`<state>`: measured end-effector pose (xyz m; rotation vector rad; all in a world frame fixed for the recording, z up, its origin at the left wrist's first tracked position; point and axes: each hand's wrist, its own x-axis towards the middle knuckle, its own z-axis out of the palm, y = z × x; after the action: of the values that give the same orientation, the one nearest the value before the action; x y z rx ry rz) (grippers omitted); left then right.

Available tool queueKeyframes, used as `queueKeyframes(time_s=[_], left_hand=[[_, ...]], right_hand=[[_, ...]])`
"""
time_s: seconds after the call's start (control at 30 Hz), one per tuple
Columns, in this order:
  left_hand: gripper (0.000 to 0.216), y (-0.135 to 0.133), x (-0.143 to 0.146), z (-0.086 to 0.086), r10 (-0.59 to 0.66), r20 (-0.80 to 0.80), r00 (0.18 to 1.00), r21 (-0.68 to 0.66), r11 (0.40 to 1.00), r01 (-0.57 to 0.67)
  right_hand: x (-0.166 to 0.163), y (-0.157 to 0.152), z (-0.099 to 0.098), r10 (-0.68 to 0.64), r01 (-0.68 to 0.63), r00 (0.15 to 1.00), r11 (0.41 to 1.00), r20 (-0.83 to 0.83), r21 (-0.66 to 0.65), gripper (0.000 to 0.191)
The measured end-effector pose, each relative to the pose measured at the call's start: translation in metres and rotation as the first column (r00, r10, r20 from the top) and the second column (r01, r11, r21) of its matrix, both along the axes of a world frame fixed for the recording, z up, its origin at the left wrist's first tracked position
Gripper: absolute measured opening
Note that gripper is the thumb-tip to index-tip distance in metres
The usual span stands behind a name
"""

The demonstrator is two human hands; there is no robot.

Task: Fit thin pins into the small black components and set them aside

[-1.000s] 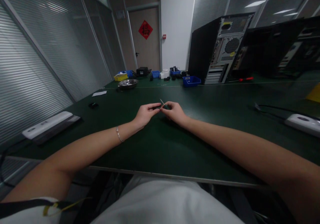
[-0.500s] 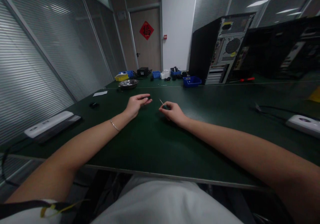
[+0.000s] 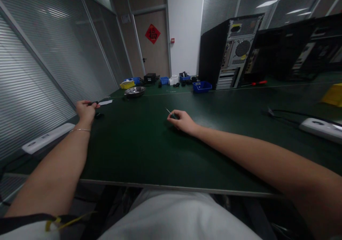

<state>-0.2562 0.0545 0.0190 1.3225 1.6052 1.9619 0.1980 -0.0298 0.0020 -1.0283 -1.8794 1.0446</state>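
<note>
While the right hand [image 3: 182, 121] grips a slim screwdriver-like tool [image 3: 174, 116] at mid-frame, the left hand [image 3: 86, 110] pinches a small dark piece [image 3: 93, 103] at the left.
The tool's greenish handle sits within curled fingers, its thin shaft slanting toward the upper left, seemingly to leave the tip uncovered. The left fingers are narrowed on the dark piece, likely because it is small; what it is I cannot tell. Just below it in the picture, another dark item [image 3: 99, 115] lies on the green table [image 3: 133, 143], near a white slip [image 3: 106, 102].

Dim light, stretched, blurry edges
</note>
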Motion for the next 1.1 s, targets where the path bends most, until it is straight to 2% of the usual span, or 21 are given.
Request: queueKeyframes(time_s=[0.1, 0.2, 0.23, 0.3, 0.37, 0.43, 0.47, 0.5, 0.57, 0.67, 0.8, 0.93, 1.1], left_hand=[[0.035, 0.003, 0.034, 0.004, -0.185, -0.100, 0.978, -0.128, 0.977, 0.171], [0.023, 0.001, 0.090, 0.004, -0.313, -0.115, 0.943, -0.188, 0.939, 0.289], [0.027, -0.002, 0.112, 0.002, -0.434, -0.106, 0.895, -0.215, 0.888, 0.406], [0.036, -0.010, 0.157, -0.003, -0.589, -0.101, 0.802, -0.268, 0.793, 0.548], [0.038, -0.023, 0.198, -0.008, -0.760, -0.071, 0.646, -0.311, 0.632, 0.710], [0.039, -0.037, 0.228, -0.012, -0.857, -0.042, 0.513, -0.347, 0.494, 0.797], [0.039, -0.042, 0.238, -0.015, -0.883, -0.026, 0.469, -0.368, 0.444, 0.817], [0.038, -0.047, 0.245, -0.017, -0.901, -0.010, 0.434, -0.389, 0.403, 0.828], [0.037, -0.051, 0.249, -0.020, -0.913, 0.027, 0.408, -0.410, 0.362, 0.837], [0.034, -0.050, 0.243, -0.024, -0.904, 0.103, 0.414, -0.383, 0.348, 0.856], [0.032, -0.045, 0.236, -0.025, -0.889, 0.201, 0.412, -0.343, 0.331, 0.879], [0.033, -0.046, 0.234, -0.024, -0.875, 0.244, 0.418, -0.337, 0.328, 0.883], [0.033, -0.046, 0.234, -0.023, -0.881, 0.251, 0.401, -0.341, 0.308, 0.888]], right_hand=[[0.001, -0.002, 0.002, 0.012, -0.012, 1.000, 1.000, 0.010, 0.011, 0.021], [0.003, 0.001, 0.001, 0.006, -0.007, 0.999, 0.999, 0.039, 0.041, 0.024], [0.005, 0.004, -0.001, 0.002, -0.005, 0.999, 0.998, 0.048, 0.056, 0.026], [0.009, 0.010, -0.003, -0.036, 0.029, 0.998, 0.993, 0.052, 0.113, 0.030], [0.014, 0.016, -0.006, -0.106, 0.096, 0.994, 0.975, 0.038, 0.200, 0.031], [0.020, 0.021, -0.008, -0.149, 0.135, 0.988, 0.948, 0.029, 0.289, 0.030], [0.022, 0.023, -0.008, -0.158, 0.139, 0.987, 0.938, 0.037, 0.317, 0.029], [0.024, 0.024, -0.008, -0.167, 0.143, 0.985, 0.930, 0.045, 0.338, 0.028], [0.026, 0.023, -0.007, -0.159, 0.116, 0.983, 0.921, 0.087, 0.373, 0.027], [0.024, 0.017, -0.004, -0.119, 0.000, 0.960, 0.905, 0.252, 0.426, 0.026], [0.017, 0.003, 0.001, -0.134, -0.137, 0.877, 0.851, 0.462, 0.508, 0.027], [0.012, -0.005, 0.004, -0.179, -0.150, 0.826, 0.844, 0.534, 0.514, 0.027], [0.012, -0.004, 0.003, -0.205, -0.128, 0.824, 0.841, 0.528, 0.526, 0.029]])
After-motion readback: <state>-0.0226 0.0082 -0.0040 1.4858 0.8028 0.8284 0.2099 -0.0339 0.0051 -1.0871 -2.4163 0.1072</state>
